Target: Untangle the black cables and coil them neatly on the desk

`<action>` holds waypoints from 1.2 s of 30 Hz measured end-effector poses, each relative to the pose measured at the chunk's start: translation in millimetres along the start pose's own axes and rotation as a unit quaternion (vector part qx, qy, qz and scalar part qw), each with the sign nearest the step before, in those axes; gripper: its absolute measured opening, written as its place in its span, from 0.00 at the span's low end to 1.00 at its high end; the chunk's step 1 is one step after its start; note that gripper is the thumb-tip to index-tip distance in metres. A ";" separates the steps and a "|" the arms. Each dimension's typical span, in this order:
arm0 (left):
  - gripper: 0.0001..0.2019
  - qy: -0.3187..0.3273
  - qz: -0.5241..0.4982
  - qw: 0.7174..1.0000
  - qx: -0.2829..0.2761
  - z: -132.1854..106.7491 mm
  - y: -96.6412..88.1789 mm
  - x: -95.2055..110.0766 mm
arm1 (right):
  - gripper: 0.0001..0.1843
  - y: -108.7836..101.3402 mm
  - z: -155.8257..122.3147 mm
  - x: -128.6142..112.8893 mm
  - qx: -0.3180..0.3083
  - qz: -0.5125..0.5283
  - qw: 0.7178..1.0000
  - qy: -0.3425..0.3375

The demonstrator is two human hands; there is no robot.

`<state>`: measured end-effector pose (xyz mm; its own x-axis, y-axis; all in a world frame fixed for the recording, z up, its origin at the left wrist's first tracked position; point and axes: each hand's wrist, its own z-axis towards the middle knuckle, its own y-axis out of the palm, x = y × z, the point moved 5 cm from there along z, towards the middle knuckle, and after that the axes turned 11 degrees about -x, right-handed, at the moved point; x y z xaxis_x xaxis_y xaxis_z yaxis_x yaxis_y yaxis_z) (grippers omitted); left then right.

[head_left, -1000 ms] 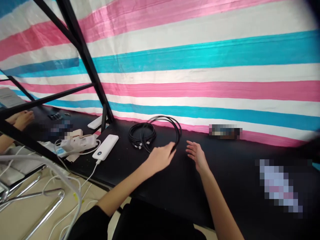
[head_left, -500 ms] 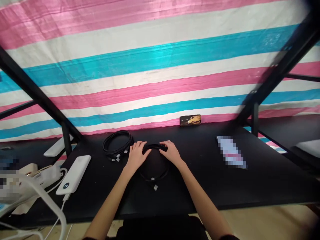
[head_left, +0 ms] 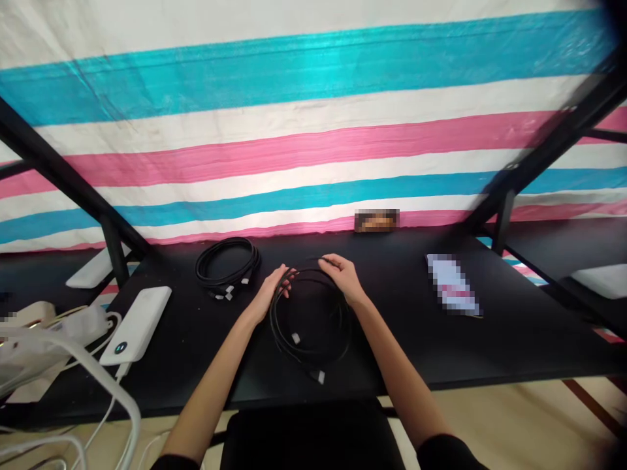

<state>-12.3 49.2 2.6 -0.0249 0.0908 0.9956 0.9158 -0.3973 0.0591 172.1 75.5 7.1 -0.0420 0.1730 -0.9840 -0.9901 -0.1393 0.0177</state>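
A loosely coiled black cable (head_left: 275, 320) with pale plug ends lies at the middle of the black table. My left hand (head_left: 272, 291) is curled round the coil's upper left side, thumb on top and fingers inside the loop. At the upper right, my right hand (head_left: 343, 274) pinches a strand between thumb and fingers. The coil's strands spread apart between the two hands. Just left of my left hand, a second black cable coil (head_left: 228, 284) rests on the table, its pale connectors toward me.
A white power bank (head_left: 140, 325) with a plugged-in cable lies at left, beside a white power strip (head_left: 63, 339). A phone (head_left: 377, 220) leans at the back against the striped sheet (head_left: 274, 150). A blurred flat packet (head_left: 453, 285) lies right. Black frame bars slant up both sides.
The cable coil has widened and its strands have separated. My right hand has lifted a strand up and right, while my left hand has turned onto its side. The view has tilted slightly down.
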 end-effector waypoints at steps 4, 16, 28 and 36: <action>0.23 -0.030 -0.098 0.991 -0.084 -3.4 11.1 1.7 | 0.18 -11.3 1.6 0.7 0.061 0.172 0.983 0.022; 0.23 0.139 -0.135 0.962 0.195 -7.9 -46.3 18.3 | 0.11 -52.8 1.1 -13.9 0.108 0.397 0.910 -0.053; 0.21 0.131 -0.023 0.969 0.208 -9.2 -48.6 20.1 | 0.03 -60.7 -0.7 -13.5 0.064 0.491 0.867 -0.049; 0.21 0.130 0.146 0.955 0.223 -12.6 -37.7 27.2 | 0.05 -36.1 0.2 -18.9 0.018 0.421 0.907 -0.017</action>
<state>-52.5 55.1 28.4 0.2124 -0.2163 0.9529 0.9771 0.0632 -0.2034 208.6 77.4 25.1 -0.7882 0.0497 -0.6134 -0.6092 -0.2043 0.7662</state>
